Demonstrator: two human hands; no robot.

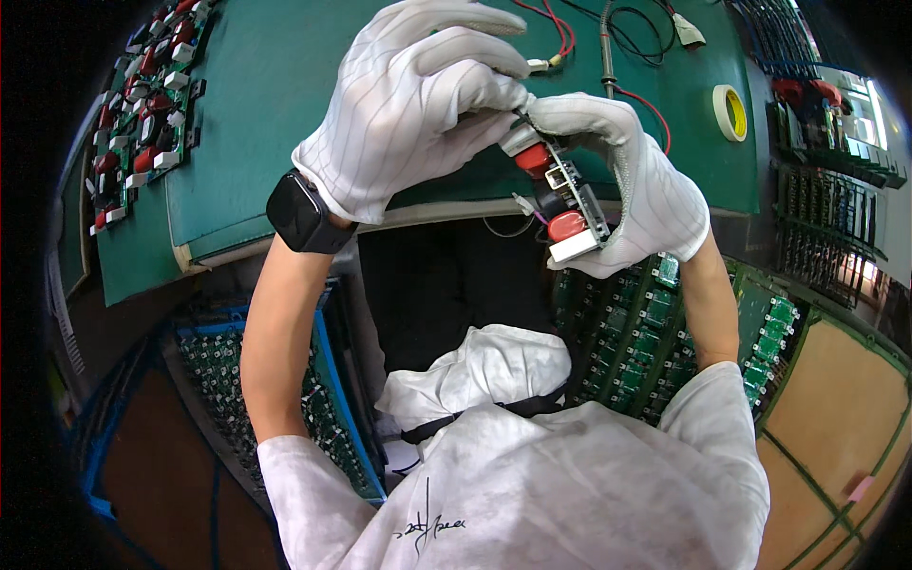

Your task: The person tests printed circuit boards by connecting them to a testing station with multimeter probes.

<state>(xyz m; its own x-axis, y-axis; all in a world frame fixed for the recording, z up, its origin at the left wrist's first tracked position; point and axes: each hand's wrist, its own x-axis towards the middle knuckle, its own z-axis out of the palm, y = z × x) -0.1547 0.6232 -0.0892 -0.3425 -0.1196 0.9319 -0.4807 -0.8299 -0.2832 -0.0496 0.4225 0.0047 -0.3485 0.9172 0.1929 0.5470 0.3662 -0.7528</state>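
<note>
Both my hands wear white striped gloves and are raised over the near edge of the green-topped bench. My right hand is wrapped round a small circuit board, which stands tilted on edge. Red and black round parts and white blocks show on its side facing left. At the board's upper end, the thumb and forefinger of my left hand pinch together. A thin dark sliver shows by those fingertips; whether it is a separate piece or part of the board, I cannot tell. A black watch sits on my left wrist.
Many similar boards stand in rows at the bench's left. A roll of yellowish tape lies at the right, near red and black leads. Below the bench, blue-edged trays hold boards at left; more green boards are at right.
</note>
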